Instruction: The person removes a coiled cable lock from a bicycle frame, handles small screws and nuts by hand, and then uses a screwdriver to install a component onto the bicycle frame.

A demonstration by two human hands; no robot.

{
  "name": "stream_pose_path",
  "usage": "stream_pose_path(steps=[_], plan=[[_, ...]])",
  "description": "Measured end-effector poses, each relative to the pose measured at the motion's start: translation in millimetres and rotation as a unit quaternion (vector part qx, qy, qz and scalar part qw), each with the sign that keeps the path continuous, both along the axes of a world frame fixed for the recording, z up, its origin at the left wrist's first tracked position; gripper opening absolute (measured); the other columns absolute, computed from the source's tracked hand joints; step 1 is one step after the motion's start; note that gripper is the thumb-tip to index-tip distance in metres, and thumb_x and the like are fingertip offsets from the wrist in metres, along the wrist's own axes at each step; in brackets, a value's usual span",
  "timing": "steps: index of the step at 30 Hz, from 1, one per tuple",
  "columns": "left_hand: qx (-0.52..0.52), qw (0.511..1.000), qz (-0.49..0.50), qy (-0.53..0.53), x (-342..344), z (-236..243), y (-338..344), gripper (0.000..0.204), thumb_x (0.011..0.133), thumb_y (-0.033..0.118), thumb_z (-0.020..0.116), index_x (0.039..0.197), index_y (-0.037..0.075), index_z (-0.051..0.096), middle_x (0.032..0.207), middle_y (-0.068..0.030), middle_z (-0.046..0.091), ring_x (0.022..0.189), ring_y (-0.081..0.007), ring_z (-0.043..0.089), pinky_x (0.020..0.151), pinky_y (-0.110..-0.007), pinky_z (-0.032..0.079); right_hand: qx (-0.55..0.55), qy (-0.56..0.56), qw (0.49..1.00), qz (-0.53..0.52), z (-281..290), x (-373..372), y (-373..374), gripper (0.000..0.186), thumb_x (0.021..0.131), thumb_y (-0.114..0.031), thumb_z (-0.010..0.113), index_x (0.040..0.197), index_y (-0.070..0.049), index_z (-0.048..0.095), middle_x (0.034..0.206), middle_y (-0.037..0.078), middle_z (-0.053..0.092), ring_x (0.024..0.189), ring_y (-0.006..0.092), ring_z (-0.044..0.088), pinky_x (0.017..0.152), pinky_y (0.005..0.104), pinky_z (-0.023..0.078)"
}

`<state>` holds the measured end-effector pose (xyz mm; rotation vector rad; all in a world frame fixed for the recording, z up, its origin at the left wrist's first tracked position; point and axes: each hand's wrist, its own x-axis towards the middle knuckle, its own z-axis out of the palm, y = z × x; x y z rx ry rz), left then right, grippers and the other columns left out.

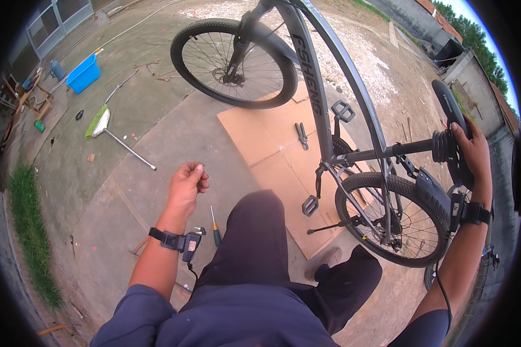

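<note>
A dark grey bicycle (313, 81) stands in front of me and to my right, its front wheel (267, 103) at the far side and its rear wheel (353, 246) near my right leg. My right hand (474, 151) is closed around the edge of the black saddle (444, 95), fingers partly hidden. Out to the left, away from the bicycle, my left hand (190, 184) is raised with thumb and fingers pinched together; whatever may be between them is too small to make out. The kickstand (327, 226) and a pedal (310, 205) show beside the rear wheel.
Flattened cardboard (257, 139) lies under the bicycle, with pliers (301, 136) on it. A screwdriver (215, 228) rests on the concrete by my left knee. Farther left are a broom (101, 122), a blue tub (84, 74) and a grass strip (32, 231).
</note>
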<state>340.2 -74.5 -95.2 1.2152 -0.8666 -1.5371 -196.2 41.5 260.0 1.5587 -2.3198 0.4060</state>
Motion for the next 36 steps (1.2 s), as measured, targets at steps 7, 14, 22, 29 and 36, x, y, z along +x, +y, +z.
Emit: stream_pose_path(steps=[7, 14, 22, 29, 36], plan=[[0.029, 0.998, -0.023, 0.058, 4.4, -8.5, 5.5, 0.025, 0.102, 0.034, 0.056, 0.101, 0.009, 0.059, 0.075, -0.0010, 0.060, 0.059, -0.0106, 0.057, 0.053, -0.025, 0.042, -0.014, -0.020, 1.000, -0.004, -0.3, -7.6, -1.1, 0.068, 0.090, -0.054, 0.065, 0.132, -0.002, 0.059, 0.110, 0.017, 0.069, 0.103, 0.0236, 0.066, 0.094, 0.0336, 0.047], [0.038, 0.999, 0.003, 0.031, 3.1, -10.5, 10.6, 0.025, 0.101, 0.032, 0.057, 0.106, 0.008, 0.058, 0.080, -0.0017, 0.061, 0.060, -0.0087, 0.057, 0.054, -0.023, 0.043, -0.029, -0.018, 0.999, 0.005, -2.3, -19.6, -1.3, 0.064, 0.091, -0.051, 0.065, 0.133, -0.003, 0.059, 0.116, 0.018, 0.068, 0.107, 0.0232, 0.065, 0.096, 0.0335, 0.046], [0.073, 0.997, 0.008, 0.024, 0.3, -12.1, 14.0, 0.027, 0.101, 0.030, 0.057, 0.108, 0.004, 0.056, 0.084, -0.0042, 0.061, 0.063, -0.0100, 0.058, 0.054, -0.025, 0.044, 0.001, -0.038, 0.999, -0.017, 3.8, -11.2, -1.8, 0.058, 0.095, -0.043, 0.062, 0.133, 0.000, 0.057, 0.118, 0.015, 0.066, 0.109, 0.0203, 0.062, 0.098, 0.0320, 0.044], [0.092, 0.996, -0.001, 0.021, 2.9, -21.2, 13.5, 0.030, 0.100, 0.031, 0.057, 0.113, 0.005, 0.056, 0.085, -0.0035, 0.061, 0.064, -0.0103, 0.058, 0.056, -0.025, 0.043, -0.006, -0.025, 1.000, 0.001, 1.0, -26.7, -0.7, 0.056, 0.097, -0.041, 0.061, 0.133, 0.002, 0.056, 0.120, 0.015, 0.065, 0.113, 0.0196, 0.060, 0.102, 0.0313, 0.041], [0.098, 0.995, 0.018, 0.029, 7.2, -27.3, 14.5, 0.034, 0.100, 0.032, 0.056, 0.118, 0.004, 0.053, 0.086, -0.0039, 0.060, 0.065, -0.0103, 0.058, 0.056, -0.025, 0.043, -0.019, -0.015, 1.000, 0.005, -0.3, -41.3, -2.3, 0.056, 0.095, -0.044, 0.062, 0.133, -0.003, 0.059, 0.117, 0.015, 0.067, 0.108, 0.0200, 0.062, 0.099, 0.0327, 0.044]])
